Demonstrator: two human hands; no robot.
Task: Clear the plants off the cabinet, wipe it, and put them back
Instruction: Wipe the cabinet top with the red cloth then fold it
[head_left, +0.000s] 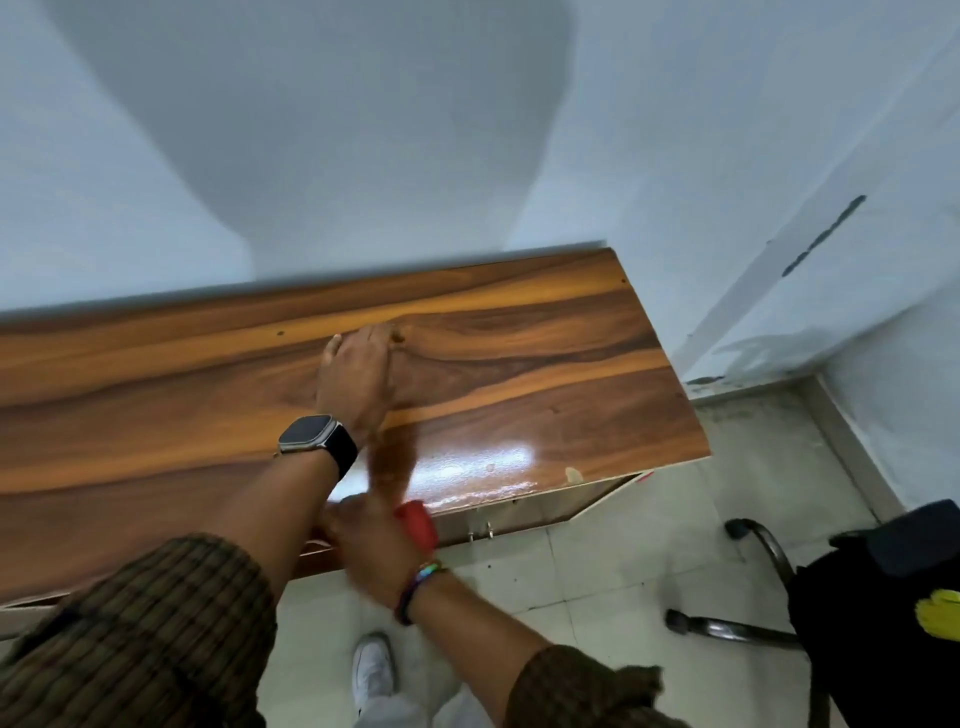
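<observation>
Pale floor tiles are seen nearest, below the wooden cabinet. At its front edge a red object is gripped by the curled fingers of the right hand. Farther in, the left hand is laid on the cabinet top, blurred; whether anything is held cannot be told.

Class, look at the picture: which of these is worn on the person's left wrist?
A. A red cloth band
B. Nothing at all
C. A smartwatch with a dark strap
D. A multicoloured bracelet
C: the smartwatch with its dark strap sits on the wrist just behind the left hand, which lies on the wooden cabinet top; the multicoloured bracelet is on the other wrist.
</observation>
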